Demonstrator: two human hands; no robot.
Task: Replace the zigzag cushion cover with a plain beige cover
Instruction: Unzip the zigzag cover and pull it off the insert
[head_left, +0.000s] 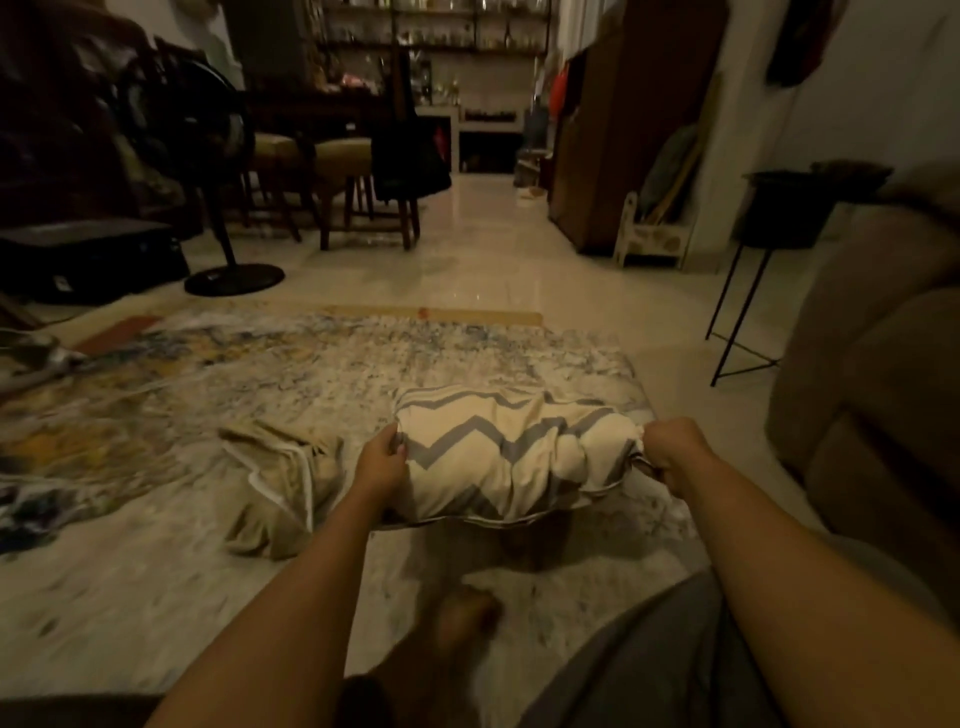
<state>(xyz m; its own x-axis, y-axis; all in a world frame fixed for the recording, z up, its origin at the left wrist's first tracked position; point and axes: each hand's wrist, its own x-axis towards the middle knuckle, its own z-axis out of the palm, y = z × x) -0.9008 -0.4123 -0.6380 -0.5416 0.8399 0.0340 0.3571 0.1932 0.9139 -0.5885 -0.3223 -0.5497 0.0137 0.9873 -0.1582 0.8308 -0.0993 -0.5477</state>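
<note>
Zigzag cushion (498, 457) is held between both hands, lifted clear of the rug (260, 374) – cover still on. Left hand (382, 462) is clamped on the cushion's left end, thumb on top and fingers curled round the edge. Right hand (675, 447) is fisted tight on the right end, where the cover fabric is bunched and twisted; grey piping is seen running out from under that fist. Beige cover (280, 488) is left crumpled on the rug, just to the left of the left hand and not touched by it. A bare foot (462, 618) is seen on the rug below the cushion, nearer than both hands – blurred. A sofa (883, 389) is placed to the right of the right hand, well apart from it.
</note>
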